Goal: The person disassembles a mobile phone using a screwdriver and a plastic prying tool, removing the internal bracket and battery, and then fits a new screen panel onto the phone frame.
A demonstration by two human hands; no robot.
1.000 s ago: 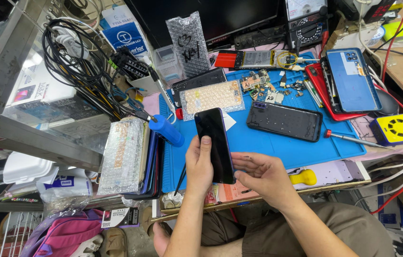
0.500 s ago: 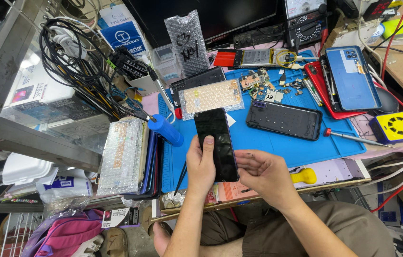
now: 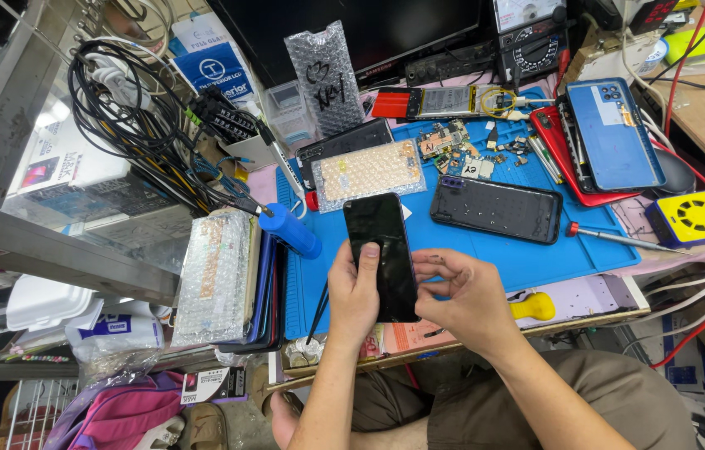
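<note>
A black smartphone [image 3: 381, 250] with a dark screen is held upright over the front of the blue work mat [image 3: 485, 250]. My left hand [image 3: 354, 296] grips its lower left edge, thumb lying on the glass. My right hand [image 3: 462, 298] holds the lower right edge, fingers curled toward the phone's side. A second black phone body [image 3: 495, 209] lies flat on the mat behind my right hand.
A blue bottle [image 3: 290, 230] and bubble-wrapped stack [image 3: 217, 279] sit left of the mat. Small circuit parts [image 3: 460, 148], a red-handled screwdriver [image 3: 619, 238], a blue phone back [image 3: 615, 135], a yellow box [image 3: 696, 218], tangled black cables [image 3: 144, 125] and a meter [image 3: 529, 37] surround it.
The phone has shifted slightly and my right fingers have closed in on its lower right edge. My left thumb stays on the screen.
</note>
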